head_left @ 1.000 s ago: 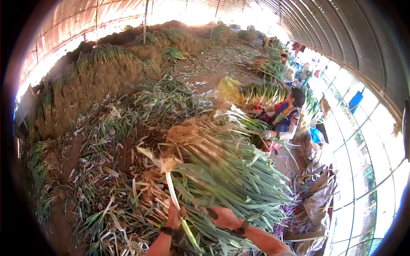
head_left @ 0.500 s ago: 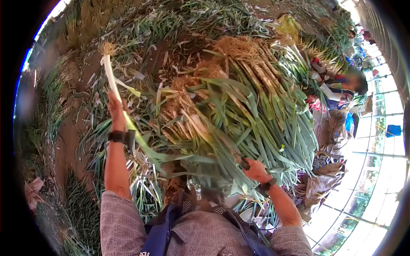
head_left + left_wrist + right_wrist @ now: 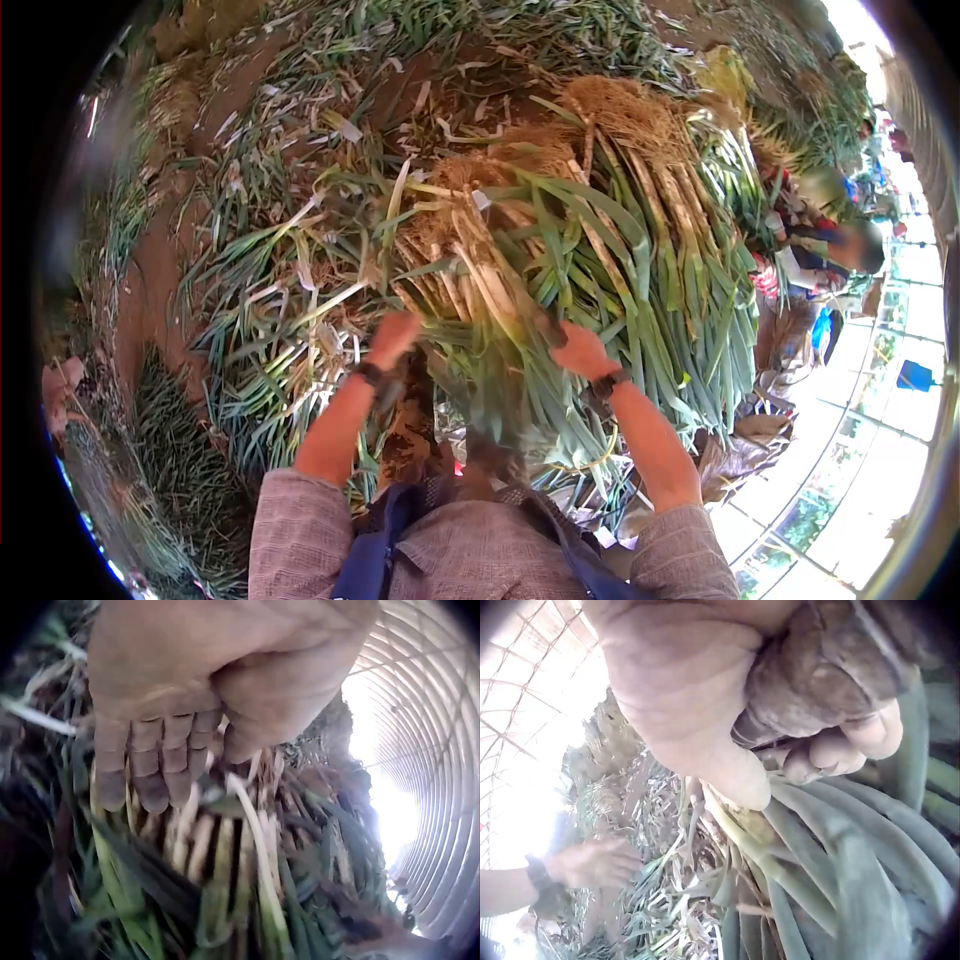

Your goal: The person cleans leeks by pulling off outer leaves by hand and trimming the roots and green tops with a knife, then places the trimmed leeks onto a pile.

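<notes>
Just beyond left fingers [image 3: 154, 776]: leeks [image 3: 221, 855] (several)

Head view: bright daylight from outside, blown out through the gridded wall [image 3: 880, 420] beyond the right edge of the ground [image 3: 155, 290]. Fisheye bends the wall's bars; black vignette in the corners. Left hand [image 3: 393, 338] motion-blurred, milky haze upper left. Left wrist view: dim foreground, soft focus, hard white glare beside the ribbed cover [image 3: 442, 750]. Right wrist view: washed out, left side clipped white; near leaves [image 3: 840, 832] keep more contrast, background hazy.
</notes>
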Available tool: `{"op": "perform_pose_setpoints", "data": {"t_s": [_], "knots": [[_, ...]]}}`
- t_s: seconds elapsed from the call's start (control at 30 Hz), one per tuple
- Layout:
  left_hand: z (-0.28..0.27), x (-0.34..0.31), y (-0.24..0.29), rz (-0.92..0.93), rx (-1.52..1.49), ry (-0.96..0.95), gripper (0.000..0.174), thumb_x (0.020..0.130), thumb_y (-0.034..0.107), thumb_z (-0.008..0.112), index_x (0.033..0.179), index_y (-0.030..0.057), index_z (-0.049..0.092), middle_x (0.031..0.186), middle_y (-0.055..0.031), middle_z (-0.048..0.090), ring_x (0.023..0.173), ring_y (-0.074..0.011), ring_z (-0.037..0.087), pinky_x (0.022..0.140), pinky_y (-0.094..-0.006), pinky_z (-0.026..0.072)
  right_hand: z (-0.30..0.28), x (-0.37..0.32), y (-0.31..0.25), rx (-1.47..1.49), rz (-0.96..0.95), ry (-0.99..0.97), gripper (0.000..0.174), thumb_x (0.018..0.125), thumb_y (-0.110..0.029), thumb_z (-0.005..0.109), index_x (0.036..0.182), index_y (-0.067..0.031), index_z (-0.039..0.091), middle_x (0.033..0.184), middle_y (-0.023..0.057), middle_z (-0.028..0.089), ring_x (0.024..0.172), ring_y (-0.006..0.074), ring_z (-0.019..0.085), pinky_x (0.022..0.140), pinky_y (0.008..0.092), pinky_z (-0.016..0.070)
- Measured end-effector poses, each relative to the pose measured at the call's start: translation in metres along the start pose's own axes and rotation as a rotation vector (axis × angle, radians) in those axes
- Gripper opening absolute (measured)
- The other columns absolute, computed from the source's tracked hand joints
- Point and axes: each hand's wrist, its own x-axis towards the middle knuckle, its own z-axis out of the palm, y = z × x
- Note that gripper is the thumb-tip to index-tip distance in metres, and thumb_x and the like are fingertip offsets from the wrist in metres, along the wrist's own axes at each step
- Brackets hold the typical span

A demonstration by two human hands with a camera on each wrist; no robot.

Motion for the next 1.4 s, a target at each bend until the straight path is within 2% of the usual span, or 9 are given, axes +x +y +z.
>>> {"op": "perform_pose_setpoints", "data": {"t_s": [0.1, 0.3, 0.47, 0.7, 0.93, 1.07, 1.1, 1.3, 1.4], "knots": [[0.078, 0.000, -0.020, -0.089, -0.032, -0.190, 0.044, 0.092, 0.038, 0.059, 0.106, -0.0024, 0.066, 0.090, -0.0155, 0.070, 0.079, -0.0223, 0.065, 0.073, -0.0357, 0.0505, -0.018, 0.022, -0.042, 0.054, -0.084, 0.038, 0.048, 0.074, -0.028, 0.064, 0.116, -0.0046, 0.062, 0.096, 0.0228, 0.068, 0.094, 0.0420, 0.063, 0.083, 0.0478, 0.0503], [0.158, -0.018, -0.001, -0.226, -0.224, -0.221, 0.023, 0.090, 0.025, 0.059, 0.086, 0.0022, 0.062, 0.075, -0.0033, 0.057, 0.066, -0.0143, 0.049, 0.057, -0.0355, 0.0395, -0.005, 0.010, -0.005, -0.144, -0.205, 0.040, 0.038, 0.074, -0.029, 0.065, 0.104, -0.0060, 0.063, 0.087, 0.0222, 0.067, 0.084, 0.0434, 0.063, 0.075, 0.0494, 0.0505], [0.186, -0.005, -0.016, -0.237, -0.362, -0.242, 0.018, 0.089, 0.018, 0.059, 0.098, 0.0027, 0.063, 0.082, -0.0023, 0.059, 0.073, -0.0134, 0.053, 0.064, -0.0319, 0.0435, -0.016, -0.047, 0.013, -0.017, -0.130, -0.036, 0.037, 0.074, -0.030, 0.067, 0.102, -0.0060, 0.062, 0.079, 0.0199, 0.065, 0.076, 0.0407, 0.063, 0.067, 0.0469, 0.0491], [0.224, 0.009, -0.032, -0.400, -0.584, -0.134, 0.032, 0.086, 0.016, 0.066, 0.113, -0.0010, 0.061, 0.097, -0.0050, 0.063, 0.086, -0.0160, 0.058, 0.074, -0.0330, 0.0469, 0.027, -0.108, 0.068, 0.297, 0.075, 0.018, 0.044, 0.073, -0.027, 0.076, 0.104, 0.0018, 0.063, 0.073, 0.0076, 0.060, 0.066, 0.0159, 0.052, 0.064, 0.0326, 0.0461], [0.152, -0.022, 0.055, 0.089, -0.362, -0.299, 0.031, 0.085, 0.023, 0.071, 0.101, -0.0033, 0.067, 0.081, -0.0046, 0.065, 0.067, -0.0130, 0.058, 0.060, -0.0306, 0.0466, 0.017, -0.186, 0.085, 0.710, 0.250, 0.033, 0.043, 0.078, -0.020, 0.076, 0.117, -0.0045, 0.065, 0.083, 0.0000, 0.064, 0.074, 0.0090, 0.055, 0.068, 0.0280, 0.0472], [0.097, -0.004, 0.109, -0.066, -0.417, -0.446, 0.041, 0.087, 0.034, 0.072, 0.109, 0.0004, 0.065, 0.097, -0.0053, 0.067, 0.081, -0.0158, 0.062, 0.072, -0.0325, 0.0493, -0.026, -0.211, 0.067, 0.750, 0.286, 0.002, 0.045, 0.078, -0.018, 0.076, 0.119, -0.0041, 0.064, 0.087, -0.0010, 0.065, 0.078, 0.0077, 0.056, 0.072, 0.0264, 0.0476], [0.094, 0.012, 0.104, -0.146, -0.426, -0.490, 0.050, 0.086, 0.040, 0.073, 0.116, 0.0021, 0.063, 0.106, -0.0056, 0.067, 0.093, -0.0178, 0.063, 0.081, -0.0346, 0.0498, -0.021, -0.206, 0.069, 0.819, 0.223, 0.035, 0.044, 0.079, -0.018, 0.074, 0.119, -0.0030, 0.063, 0.091, 0.0032, 0.069, 0.080, 0.0115, 0.061, 0.074, 0.0293, 0.0498], [0.128, 0.064, 0.067, -0.017, 0.135, 0.062, 0.039, 0.094, 0.035, 0.062, 0.107, -0.0013, 0.057, 0.082, -0.0042, 0.060, 0.072, -0.0129, 0.058, 0.058, -0.0310, 0.0494, 0.023, -0.181, 0.055, 0.317, 0.110, 0.149, 0.049, 0.075, -0.028, 0.071, 0.118, -0.0073, 0.061, 0.090, 0.0200, 0.068, 0.084, 0.0390, 0.065, 0.076, 0.0445, 0.0524], [0.100, 0.056, 0.123, -0.174, -0.206, -0.122, 0.037, 0.097, 0.039, 0.058, 0.102, 0.0022, 0.054, 0.077, -0.0028, 0.055, 0.063, -0.0126, 0.054, 0.056, -0.0313, 0.0486, 0.039, -0.170, 0.047, 0.297, 0.094, 0.129, 0.046, 0.076, -0.028, 0.068, 0.118, -0.0101, 0.061, 0.087, 0.0194, 0.068, 0.084, 0.0397, 0.065, 0.075, 0.0473, 0.0519]]}}
